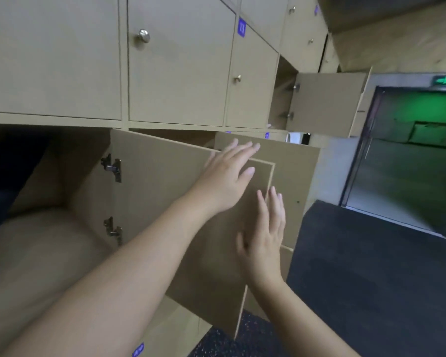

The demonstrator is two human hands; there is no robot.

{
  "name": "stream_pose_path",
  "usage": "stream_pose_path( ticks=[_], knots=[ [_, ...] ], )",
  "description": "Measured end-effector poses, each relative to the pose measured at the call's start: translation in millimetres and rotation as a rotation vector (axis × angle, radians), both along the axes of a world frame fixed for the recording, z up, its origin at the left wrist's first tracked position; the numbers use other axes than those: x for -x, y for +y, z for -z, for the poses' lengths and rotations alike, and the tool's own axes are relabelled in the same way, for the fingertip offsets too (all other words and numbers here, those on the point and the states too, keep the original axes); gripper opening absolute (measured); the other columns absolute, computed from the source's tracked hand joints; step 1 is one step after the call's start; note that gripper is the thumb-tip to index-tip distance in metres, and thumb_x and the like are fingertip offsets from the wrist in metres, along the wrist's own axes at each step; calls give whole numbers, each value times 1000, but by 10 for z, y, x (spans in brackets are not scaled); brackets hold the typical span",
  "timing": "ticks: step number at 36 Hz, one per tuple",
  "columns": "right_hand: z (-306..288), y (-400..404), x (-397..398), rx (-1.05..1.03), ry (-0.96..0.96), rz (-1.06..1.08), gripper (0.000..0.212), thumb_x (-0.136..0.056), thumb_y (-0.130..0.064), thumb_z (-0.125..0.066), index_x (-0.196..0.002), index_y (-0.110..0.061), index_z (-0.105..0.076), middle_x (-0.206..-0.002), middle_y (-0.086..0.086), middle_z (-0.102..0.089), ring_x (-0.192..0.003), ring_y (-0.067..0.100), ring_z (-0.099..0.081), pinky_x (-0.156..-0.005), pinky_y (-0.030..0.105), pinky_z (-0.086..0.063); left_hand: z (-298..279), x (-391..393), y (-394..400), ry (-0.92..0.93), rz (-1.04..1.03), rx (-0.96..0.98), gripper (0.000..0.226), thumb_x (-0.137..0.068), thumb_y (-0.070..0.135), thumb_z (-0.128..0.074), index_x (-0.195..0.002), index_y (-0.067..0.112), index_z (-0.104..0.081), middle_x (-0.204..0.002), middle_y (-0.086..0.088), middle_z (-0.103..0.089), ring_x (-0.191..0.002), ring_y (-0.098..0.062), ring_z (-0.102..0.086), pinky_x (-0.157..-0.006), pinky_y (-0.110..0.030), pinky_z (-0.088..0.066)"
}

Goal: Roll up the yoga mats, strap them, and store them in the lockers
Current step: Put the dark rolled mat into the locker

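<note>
No yoga mat could be made out; the dark locker compartment [36, 191] gaped to the left of both hands. The open locker door [165, 202], flat matte tan board on metal hinges [112, 167], stood between. The left hand [227, 176], fingers straight, lay flat on its face; the right hand [265, 233], fingers spread, sat near its free edge.

Tan lockers [175, 73] stand directly on the dark speckled floor [371, 279].

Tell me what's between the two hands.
Head view: only the free edge of the open locker door shows between the left hand and right hand.
</note>
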State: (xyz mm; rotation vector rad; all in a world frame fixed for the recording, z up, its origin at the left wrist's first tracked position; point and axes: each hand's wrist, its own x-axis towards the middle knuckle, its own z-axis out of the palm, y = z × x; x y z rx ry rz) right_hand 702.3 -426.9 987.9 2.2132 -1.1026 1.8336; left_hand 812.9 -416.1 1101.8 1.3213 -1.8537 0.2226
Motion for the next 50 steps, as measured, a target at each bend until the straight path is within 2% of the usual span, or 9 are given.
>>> stream_pose_path(
  ticks=[7,11,15,21,25,31,39,47,50],
  knots=[
    [3,-83,497,-337,124,-361,55,-102,-25,-43,-152,-27,-20,-149,-22,-24,-124,-31,-19,-111,11,-26,241,211,43,88,-141,212,64,-87,59,-31,-125,14,-55,-131,-2,-52,-134,-24,-34,-112,-51,-24],
    [37,96,370,-220,231,-588,38,-102,-37,-26,-134,-34,-46,-131,-31,-48,-124,-11,-44,-101,13,-35,307,123,401,131,-129,265,66,-78,60,-52,-125,13,-52,-130,2,-49,-136,-22,-32,-113,-35,-25],
    [180,375,39,-224,257,-831,57,-102,-51,-20,-133,-15,-52,-120,-17,-58,-114,3,-55,-91,22,-42,371,-71,912,178,-157,293,61,-77,41,-58,-131,15,-46,-134,12,-40,-141,-11,-26,-113,-15,-16],
    [331,791,-653,-201,307,-1085,78,-98,-60,-26,-153,-5,-22,-158,6,-28,-147,21,-26,-115,48,-30,610,-459,1682,-47,-478,485,64,-97,39,-46,-149,16,-18,-156,0,-17,-147,-16,-16,-119,-29,-17],
    [407,1135,-1062,-236,295,-1117,67,-100,-59,-21,-153,-18,-18,-162,0,-16,-149,8,-12,-121,31,-15,753,-807,2142,-390,-771,573,69,-101,25,-41,-155,23,2,-160,5,6,-149,-16,3,-121,-38,-13],
    [511,1367,-1606,-292,536,-1138,59,-103,-44,-30,-154,-16,-19,-161,-8,-5,-141,-16,4,-109,3,-1,1242,-1381,2542,-541,-1136,262,56,-94,28,-42,-144,5,-30,-152,-7,-27,-149,-19,4,-120,-38,-1],
    [426,1482,-2562,-360,833,-1021,59,-104,-32,-40,-156,-16,-16,-164,2,-5,-150,11,-6,-112,13,-3,1654,-2370,2860,-462,-1258,-123,64,-93,41,-34,-139,-3,-46,-151,-15,-36,-143,-26,-24,-116,-43,-12],
    [520,1589,-2920,-511,733,-943,61,-102,-28,-47,-155,-15,-18,-162,2,-18,-148,12,-19,-110,11,-9,1620,-3128,2842,-458,-1206,-173,72,-84,40,-38,-138,-7,-44,-150,-18,-38,-139,-28,-28,-118,-37,-2],
    [639,1559,-2894,-567,696,-884,64,-101,-27,-49,-155,-16,-17,-160,0,-22,-145,12,-23,-103,5,-12,1615,-3337,2726,-353,-1187,-163,73,-78,34,-62,-136,-8,-46,-150,-19,-36,-140,-28,-26,-117,-36,-6]
  ],
)
